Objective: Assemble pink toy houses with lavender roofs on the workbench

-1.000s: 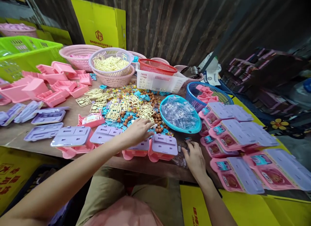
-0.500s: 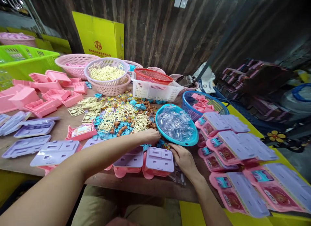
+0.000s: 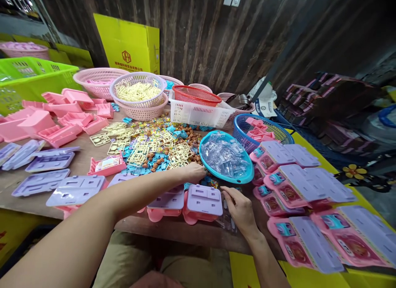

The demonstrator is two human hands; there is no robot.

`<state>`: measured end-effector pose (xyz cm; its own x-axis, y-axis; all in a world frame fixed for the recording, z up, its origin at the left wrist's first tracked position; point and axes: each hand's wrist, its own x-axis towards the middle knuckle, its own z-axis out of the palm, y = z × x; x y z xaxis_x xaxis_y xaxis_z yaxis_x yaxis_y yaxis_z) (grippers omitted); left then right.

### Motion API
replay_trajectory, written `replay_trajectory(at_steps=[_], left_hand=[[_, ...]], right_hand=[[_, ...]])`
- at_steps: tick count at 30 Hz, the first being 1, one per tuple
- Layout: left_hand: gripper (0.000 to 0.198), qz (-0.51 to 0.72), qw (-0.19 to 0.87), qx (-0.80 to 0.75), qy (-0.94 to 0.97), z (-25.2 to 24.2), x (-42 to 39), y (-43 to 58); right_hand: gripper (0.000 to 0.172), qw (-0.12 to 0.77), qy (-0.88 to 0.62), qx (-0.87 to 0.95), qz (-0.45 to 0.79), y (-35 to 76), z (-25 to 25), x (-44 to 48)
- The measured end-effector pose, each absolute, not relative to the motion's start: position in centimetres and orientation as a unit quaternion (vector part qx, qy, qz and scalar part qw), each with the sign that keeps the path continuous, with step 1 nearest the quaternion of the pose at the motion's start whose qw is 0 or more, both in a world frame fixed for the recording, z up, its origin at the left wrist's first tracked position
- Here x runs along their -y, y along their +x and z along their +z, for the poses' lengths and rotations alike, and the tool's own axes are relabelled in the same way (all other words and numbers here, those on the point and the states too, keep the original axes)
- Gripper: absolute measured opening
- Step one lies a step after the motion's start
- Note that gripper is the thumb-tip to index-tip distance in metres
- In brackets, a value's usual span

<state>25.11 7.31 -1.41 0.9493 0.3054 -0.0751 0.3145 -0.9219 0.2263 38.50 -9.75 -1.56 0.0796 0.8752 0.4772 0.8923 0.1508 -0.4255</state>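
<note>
My left hand [image 3: 195,173] reaches across to the loose brown and blue parts beside the turquoise basin [image 3: 250,175], its fingers bent down; whatever they grip is hidden. Curled closed, my right hand [image 3: 239,206] is over the table just below that basin, thumb and forefinger together; anything between them is too small to make out. Clear plastic pieces [image 3: 224,156] fill the basin. Between my forearms stands a pink box with a lilac lid [image 3: 204,199], and a second lidded box [image 3: 167,200] is partly behind my left forearm. More clear pieces [image 3: 227,222] lie under my right wrist.
Stacked pink-and-lilac boxes [image 3: 305,185] line the right side. Cream part frames [image 3: 140,149] and blue pieces cover the middle. Pink trays [image 3: 62,133] and lilac lids [image 3: 41,182] lie at left. Behind are a white basket [image 3: 201,114], a blue basket [image 3: 262,119] and a yellow carton [image 3: 128,42].
My right hand has drawn slightly right and down from the basin's rim, its fingers curling in more. My left hand stays by the loose parts. The whole view has shifted a little.
</note>
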Motion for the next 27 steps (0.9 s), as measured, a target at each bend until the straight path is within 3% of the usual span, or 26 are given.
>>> replay_trajectory(at_steps=[6, 9, 12, 18, 22, 25, 27], left_hand=[[0.029, -0.038, 0.134, -0.155, 0.978, -0.4, -7.7, 24.9], [0.022, -0.015, 0.194, -0.152, 0.969, 1.6, -8.1, 23.6], [0.021, 0.028, 0.328, -0.167, 0.929, 4.0, -7.5, 21.7], [0.02, 0.052, 0.729, -0.138, 0.668, 6.0, -1.4, 18.8], [0.024, 0.113, 0.824, -0.173, 0.528, 4.7, 2.7, 17.6], [0.035, 0.13, 0.856, -0.202, 0.457, 3.3, 5.0, 16.9], [0.032, 0.126, 0.867, -0.213, 0.432, 2.2, 6.5, 16.5]], right_hand=[[0.025, 0.37, -0.639, 0.671, -0.068, 37.9, 0.0, 10.8], [0.022, 0.391, -0.644, 0.653, -0.075, 37.4, 0.8, 11.6], [0.021, 0.426, -0.653, 0.623, -0.058, 36.0, 1.5, 12.0], [0.032, 0.519, -0.655, 0.544, 0.073, 30.7, 1.8, 11.6], [0.028, 0.525, -0.669, 0.521, 0.073, 28.8, 1.4, 12.1], [0.028, 0.499, -0.677, 0.531, 0.101, 28.5, 0.6, 13.5], [0.028, 0.47, -0.674, 0.555, 0.128, 28.6, -0.1, 14.9]])
